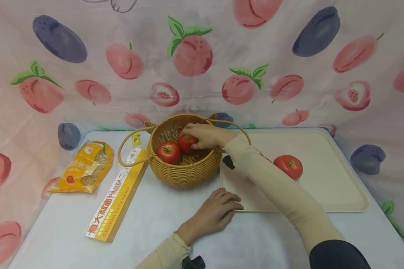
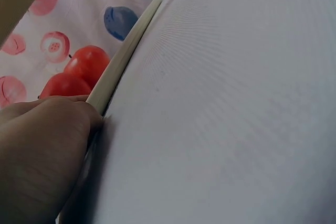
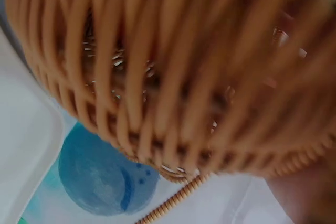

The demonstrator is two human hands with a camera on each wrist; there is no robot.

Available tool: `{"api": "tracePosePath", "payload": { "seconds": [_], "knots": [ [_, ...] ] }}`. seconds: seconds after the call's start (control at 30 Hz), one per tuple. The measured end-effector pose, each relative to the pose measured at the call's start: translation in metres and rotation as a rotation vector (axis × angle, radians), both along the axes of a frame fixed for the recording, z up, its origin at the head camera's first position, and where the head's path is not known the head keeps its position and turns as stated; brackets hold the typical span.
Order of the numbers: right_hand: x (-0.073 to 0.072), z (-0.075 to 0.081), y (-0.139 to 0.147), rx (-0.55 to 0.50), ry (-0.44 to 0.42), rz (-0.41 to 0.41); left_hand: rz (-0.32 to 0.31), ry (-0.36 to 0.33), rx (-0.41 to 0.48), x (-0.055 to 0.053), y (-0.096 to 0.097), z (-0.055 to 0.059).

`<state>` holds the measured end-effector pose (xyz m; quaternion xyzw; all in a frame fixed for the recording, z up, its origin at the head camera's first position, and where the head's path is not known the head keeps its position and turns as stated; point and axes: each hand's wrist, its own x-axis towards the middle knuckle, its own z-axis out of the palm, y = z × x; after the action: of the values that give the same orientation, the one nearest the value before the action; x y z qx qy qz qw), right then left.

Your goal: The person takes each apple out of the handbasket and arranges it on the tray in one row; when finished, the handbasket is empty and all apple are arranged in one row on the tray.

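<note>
My right hand point(image 1: 205, 135) reaches into a wicker basket point(image 1: 185, 175) and grips a red apple point(image 1: 187, 143) by its top and side. Beside it in the basket lies another red apple point(image 1: 168, 152). In the right wrist view the woven wall point(image 3: 157, 77) of the basket fills most of the picture and hides the fingers. My left hand point(image 1: 215, 211) rests with loosely extended fingers on the near left corner of a cream tray point(image 1: 336, 186). On that tray sits a red apple point(image 1: 290, 167); the left wrist view shows two red apples point(image 2: 88, 65) beyond the tray's rim.
Left of the basket lies a long yellow and white pasta box point(image 1: 118, 198). Farther left is a yellow bag of food point(image 1: 87, 168). A small yellow packet point(image 1: 136, 139) lies behind the box. The basket's two handles point(image 1: 121, 149) stick out sideways. A fruit-printed cloth point(image 1: 202, 89) hangs behind the table.
</note>
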<state>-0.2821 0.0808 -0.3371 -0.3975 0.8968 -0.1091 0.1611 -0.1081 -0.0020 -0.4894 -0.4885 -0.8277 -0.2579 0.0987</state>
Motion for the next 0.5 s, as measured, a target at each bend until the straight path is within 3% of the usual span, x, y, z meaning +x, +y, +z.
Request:
{"api": "tracePosePath", "payload": {
  "seconds": [0.23,0.5],
  "knots": [
    [-0.007,-0.007,-0.008,0.079,-0.015,-0.037,-0.006,0.02,0.0,0.0,0.001,-0.002],
    [-0.011,-0.013,-0.017,0.192,-0.007,-0.006,0.002,0.002,-0.006,0.0,-0.001,-0.001]
  ]
}}
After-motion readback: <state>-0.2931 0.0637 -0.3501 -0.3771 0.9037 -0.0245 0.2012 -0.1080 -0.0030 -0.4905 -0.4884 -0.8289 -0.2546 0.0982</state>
